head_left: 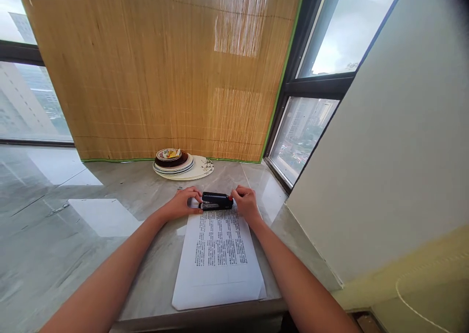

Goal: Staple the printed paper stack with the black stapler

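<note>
A black stapler (217, 200) lies across the far edge of a stack of printed white paper (219, 255) on a grey marble sill. My left hand (184, 201) curls around the stapler's left end. My right hand (245, 202) grips its right end, fingers closed over the top. Both forearms reach in from the bottom of the head view. The paper lies lengthwise toward me, its near edge close to the sill's front edge.
A stack of plates (182, 164) stands at the back of the marble sill (73, 235), against a bamboo blind (157, 69). Windows (306, 133) flank the blind. A white wall (395, 152) rises on the right.
</note>
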{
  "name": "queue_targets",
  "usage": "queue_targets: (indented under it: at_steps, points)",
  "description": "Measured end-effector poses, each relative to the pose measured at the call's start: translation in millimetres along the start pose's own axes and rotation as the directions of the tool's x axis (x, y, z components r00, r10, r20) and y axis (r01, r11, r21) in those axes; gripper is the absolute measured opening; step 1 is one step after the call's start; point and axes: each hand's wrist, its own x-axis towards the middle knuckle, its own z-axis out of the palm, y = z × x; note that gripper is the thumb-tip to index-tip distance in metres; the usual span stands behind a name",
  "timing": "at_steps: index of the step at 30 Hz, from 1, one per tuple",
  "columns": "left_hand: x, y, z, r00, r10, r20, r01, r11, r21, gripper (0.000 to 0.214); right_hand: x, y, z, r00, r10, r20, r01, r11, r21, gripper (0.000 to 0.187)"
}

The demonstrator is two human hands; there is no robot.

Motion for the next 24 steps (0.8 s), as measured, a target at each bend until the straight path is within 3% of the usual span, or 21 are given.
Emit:
queue_targets:
  at_steps: [18,24]
  points:
    - [0.7,-0.7,0.6,1.000,-0.005,-0.025,0.004,1.000,-0.031,0.035,1.9,7.5,3.5,1.000,0.023,0.001,-0.023,1.000,0.007,0.031]
    - [0.2,-0.1,0.2,1.000,-0.013,-0.024,0.012,0.999,-0.045,0.035,0.7,-1.3,-0.3,1.000,-0.017,0.017,0.016,0.999,0.035,0.034]
